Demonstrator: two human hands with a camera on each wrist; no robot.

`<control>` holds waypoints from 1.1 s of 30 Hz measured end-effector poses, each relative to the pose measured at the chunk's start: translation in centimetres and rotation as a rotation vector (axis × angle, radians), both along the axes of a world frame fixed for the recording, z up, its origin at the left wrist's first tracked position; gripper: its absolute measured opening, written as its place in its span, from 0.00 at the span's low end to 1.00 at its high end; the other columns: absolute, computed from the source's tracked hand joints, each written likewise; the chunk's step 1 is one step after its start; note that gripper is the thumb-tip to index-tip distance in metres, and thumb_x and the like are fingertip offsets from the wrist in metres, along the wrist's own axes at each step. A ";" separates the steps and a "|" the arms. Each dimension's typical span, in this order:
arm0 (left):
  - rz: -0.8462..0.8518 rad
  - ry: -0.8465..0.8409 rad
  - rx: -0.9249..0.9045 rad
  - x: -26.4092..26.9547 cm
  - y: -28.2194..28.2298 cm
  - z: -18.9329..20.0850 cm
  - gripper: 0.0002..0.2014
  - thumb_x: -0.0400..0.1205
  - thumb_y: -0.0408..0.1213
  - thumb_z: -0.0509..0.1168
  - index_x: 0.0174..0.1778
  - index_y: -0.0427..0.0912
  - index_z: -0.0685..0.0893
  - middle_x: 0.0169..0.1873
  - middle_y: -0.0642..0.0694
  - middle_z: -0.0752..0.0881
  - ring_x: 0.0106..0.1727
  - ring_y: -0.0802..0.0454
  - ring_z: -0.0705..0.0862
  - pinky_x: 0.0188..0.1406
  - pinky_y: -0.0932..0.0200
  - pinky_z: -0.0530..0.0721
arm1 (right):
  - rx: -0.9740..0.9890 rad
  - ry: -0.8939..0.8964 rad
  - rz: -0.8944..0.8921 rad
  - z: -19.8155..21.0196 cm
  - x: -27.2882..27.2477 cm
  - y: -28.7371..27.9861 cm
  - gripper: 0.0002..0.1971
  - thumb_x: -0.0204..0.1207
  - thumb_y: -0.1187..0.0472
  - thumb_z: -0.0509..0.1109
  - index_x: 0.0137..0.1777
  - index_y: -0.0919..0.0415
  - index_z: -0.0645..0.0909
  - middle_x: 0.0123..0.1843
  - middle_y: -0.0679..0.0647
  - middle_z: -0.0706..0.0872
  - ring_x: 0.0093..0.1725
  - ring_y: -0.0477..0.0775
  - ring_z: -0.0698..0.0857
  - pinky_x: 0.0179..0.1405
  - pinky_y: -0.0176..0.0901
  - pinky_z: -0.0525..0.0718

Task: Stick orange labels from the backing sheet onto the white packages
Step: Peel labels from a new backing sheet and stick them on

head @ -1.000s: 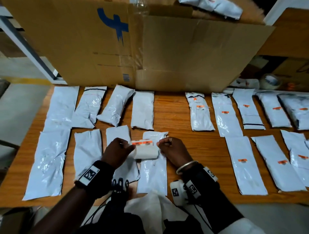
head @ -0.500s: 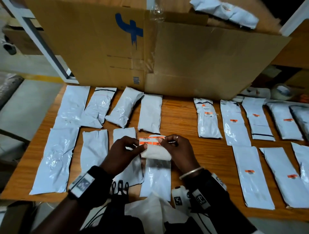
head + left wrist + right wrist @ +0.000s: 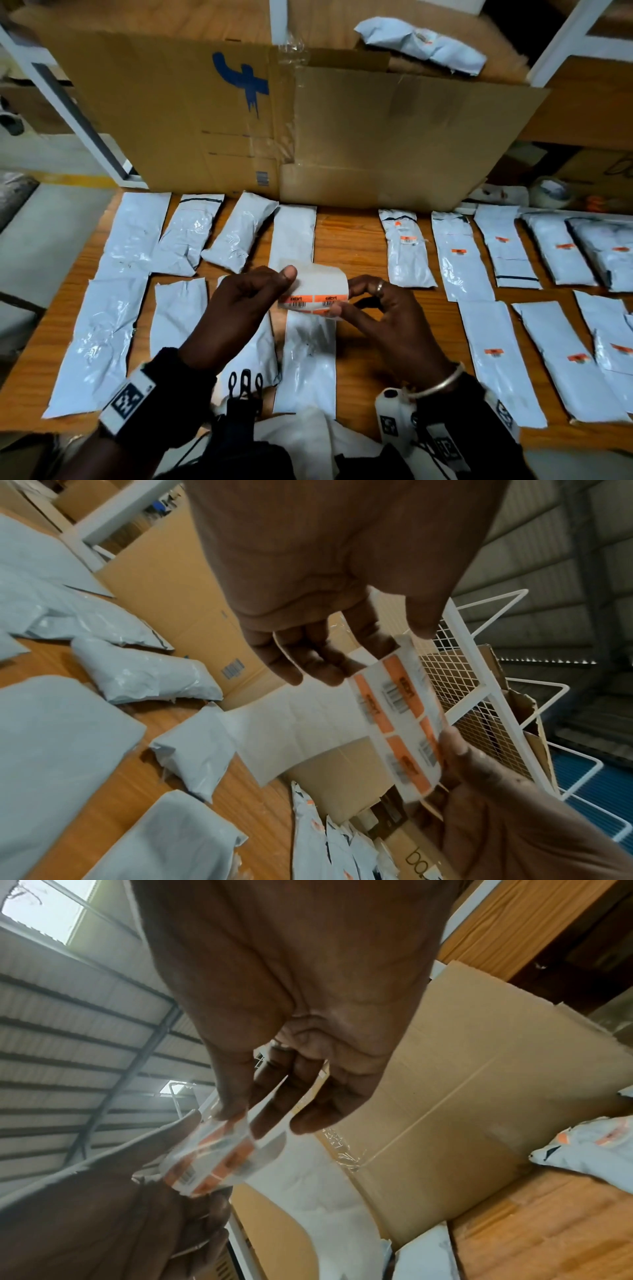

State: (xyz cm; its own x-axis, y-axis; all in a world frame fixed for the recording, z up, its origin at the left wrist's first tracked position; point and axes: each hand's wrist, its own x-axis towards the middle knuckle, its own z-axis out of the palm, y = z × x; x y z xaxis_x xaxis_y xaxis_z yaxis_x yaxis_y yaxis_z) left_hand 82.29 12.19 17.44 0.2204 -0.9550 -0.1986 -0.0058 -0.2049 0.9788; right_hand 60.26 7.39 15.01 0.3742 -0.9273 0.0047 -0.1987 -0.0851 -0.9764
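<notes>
Wood makes up the bench, and it is brown with stripes in it. White packages lie flat in rows all over it, from the left edge to the right edge. Those near the right edge, like one package, have small orange stickers on them. Those near the left edge look bare. A big cardboard box stands along the far edge of the bench, with a blue mark on its side. One more white bag lies on top of the box. A roll of tape sits by the far right corner. White metal racks and a ribbed roof show in the wrist views.

Up above the near middle of the bench, both hands hold the backing sheet. The left hand pinches its left side. The right hand pinches its right side. Orange labels sit along the sheet's lower edge.
</notes>
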 end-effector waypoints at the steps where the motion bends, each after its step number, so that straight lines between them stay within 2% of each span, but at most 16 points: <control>1: -0.012 0.002 0.001 0.0 0.1 -0.3 0.22 0.77 0.50 0.71 0.41 0.30 0.92 0.38 0.41 0.90 0.42 0.65 0.86 0.45 0.78 0.77 | 0.019 0.030 0.015 -0.1 -0.1 0.1 0.06 0.74 0.58 0.82 0.48 0.56 0.89 0.50 0.50 0.93 0.52 0.51 0.91 0.57 0.56 0.88; 3: -0.027 -0.015 0.008 0.0 0.3 -0.7 0.18 0.79 0.47 0.72 0.40 0.33 0.91 0.39 0.47 0.92 0.45 0.59 0.89 0.48 0.70 0.81 | 0.036 0.057 0.039 -0.2 -0.2 0.5 0.06 0.76 0.58 0.81 0.49 0.57 0.89 0.48 0.51 0.93 0.51 0.51 0.91 0.56 0.56 0.87; 5: -0.006 -0.037 0.022 0.1 0.3 -1.0 0.13 0.81 0.44 0.73 0.44 0.36 0.92 0.44 0.47 0.95 0.50 0.55 0.92 0.54 0.63 0.85 | 0.056 0.056 0.019 -0.2 -0.1 0.8 0.07 0.76 0.56 0.80 0.50 0.57 0.88 0.48 0.51 0.93 0.50 0.53 0.91 0.55 0.57 0.88; 7: 0.025 -0.028 0.033 0.0 0.5 -1.2 0.10 0.82 0.40 0.72 0.48 0.37 0.93 0.45 0.45 0.95 0.50 0.53 0.93 0.53 0.63 0.88 | 0.077 0.034 -0.054 -0.3 0.1 0.8 0.08 0.75 0.57 0.81 0.49 0.57 0.87 0.51 0.48 0.92 0.50 0.51 0.92 0.53 0.55 0.89; 8: 0.035 0.008 0.050 -0.2 0.5 -1.1 0.09 0.83 0.38 0.71 0.51 0.36 0.92 0.44 0.43 0.95 0.49 0.50 0.93 0.50 0.61 0.89 | 0.071 0.022 -0.097 -0.3 0.2 0.8 0.09 0.74 0.58 0.82 0.50 0.56 0.86 0.52 0.47 0.91 0.50 0.49 0.92 0.51 0.51 0.88; 11: 0.032 0.129 0.094 -0.7 0.7 -1.0 0.10 0.86 0.34 0.67 0.59 0.37 0.89 0.44 0.36 0.94 0.46 0.41 0.94 0.47 0.50 0.93 | -0.134 0.106 -0.180 -0.2 0.3 0.9 0.10 0.75 0.60 0.83 0.50 0.50 0.85 0.51 0.43 0.90 0.57 0.48 0.89 0.53 0.42 0.86; 13: 0.046 0.188 0.099 -0.8 0.6 -0.9 0.11 0.87 0.33 0.65 0.64 0.37 0.86 0.45 0.35 0.94 0.45 0.41 0.94 0.45 0.50 0.94 | -0.293 0.162 -0.168 0.1 0.7 1.1 0.10 0.75 0.63 0.82 0.48 0.49 0.85 0.53 0.41 0.87 0.59 0.50 0.86 0.53 0.43 0.85; 15: 0.041 0.203 0.088 -0.7 0.5 -1.0 0.13 0.88 0.33 0.64 0.67 0.35 0.85 0.48 0.34 0.94 0.48 0.40 0.94 0.47 0.47 0.94 | -0.328 0.162 -0.137 0.3 1.2 1.4 0.09 0.76 0.64 0.82 0.49 0.49 0.87 0.54 0.41 0.87 0.58 0.51 0.86 0.49 0.43 0.85; 16: 0.028 0.204 0.077 -0.7 0.4 -1.0 0.14 0.88 0.33 0.65 0.68 0.35 0.84 0.49 0.35 0.94 0.49 0.40 0.94 0.48 0.47 0.94 | -0.319 0.158 -0.121 0.3 1.6 1.5 0.09 0.76 0.63 0.81 0.50 0.49 0.88 0.53 0.40 0.88 0.57 0.50 0.86 0.47 0.42 0.84; 18: 0.004 0.204 0.059 -0.7 0.4 -1.0 0.16 0.84 0.31 0.69 0.69 0.38 0.84 0.50 0.38 0.94 0.51 0.43 0.94 0.46 0.54 0.93 | -0.272 0.147 -0.118 0.4 2.0 1.8 0.09 0.77 0.61 0.81 0.51 0.47 0.88 0.53 0.39 0.89 0.56 0.48 0.87 0.46 0.39 0.84; 20: -0.042 0.199 0.045 -0.8 0.4 -1.0 0.22 0.78 0.26 0.75 0.69 0.39 0.85 0.54 0.43 0.94 0.55 0.47 0.93 0.47 0.59 0.91 | -0.179 0.110 -0.161 0.6 2.1 1.9 0.08 0.77 0.60 0.81 0.52 0.46 0.88 0.52 0.37 0.90 0.54 0.46 0.88 0.46 0.37 0.85; 22: -0.079 0.193 0.040 -0.7 0.5 -1.1 0.23 0.76 0.23 0.76 0.67 0.37 0.86 0.56 0.43 0.94 0.56 0.48 0.93 0.48 0.60 0.91 | -0.088 0.032 -0.209 0.9 2.1 1.7 0.07 0.78 0.61 0.80 0.52 0.48 0.88 0.50 0.39 0.91 0.52 0.44 0.89 0.46 0.36 0.86; 25: -0.066 0.208 0.030 -0.5 0.3 -1.1 0.19 0.77 0.21 0.74 0.64 0.34 0.88 0.55 0.42 0.94 0.54 0.50 0.93 0.42 0.65 0.89 | 0.025 -0.081 -0.229 1.4 1.9 1.0 0.07 0.78 0.65 0.79 0.52 0.54 0.89 0.48 0.45 0.93 0.51 0.46 0.92 0.51 0.40 0.90; 27: -0.074 0.226 0.024 -0.5 0.1 -1.0 0.18 0.77 0.21 0.74 0.64 0.33 0.88 0.55 0.41 0.94 0.54 0.49 0.93 0.43 0.65 0.89 | 0.078 -0.101 -0.207 1.6 1.7 0.6 0.06 0.78 0.65 0.79 0.52 0.57 0.91 0.48 0.48 0.94 0.51 0.48 0.93 0.53 0.45 0.92; 29: -0.094 0.247 0.018 -0.6 0.0 -0.9 0.19 0.76 0.22 0.74 0.64 0.34 0.88 0.55 0.41 0.94 0.56 0.46 0.93 0.46 0.62 0.90 | 0.078 -0.078 -0.196 1.7 1.5 0.4 0.05 0.78 0.64 0.79 0.51 0.55 0.92 0.49 0.47 0.94 0.51 0.47 0.93 0.53 0.45 0.92; 33: -0.112 0.243 -0.014 -0.9 -0.3 -0.6 0.22 0.75 0.22 0.75 0.66 0.34 0.87 0.55 0.40 0.93 0.57 0.44 0.93 0.50 0.59 0.91 | -0.089 0.045 -0.152 2.0 1.4 0.6 0.07 0.78 0.63 0.79 0.50 0.49 0.92 0.53 0.44 0.88 0.56 0.46 0.89 0.51 0.39 0.88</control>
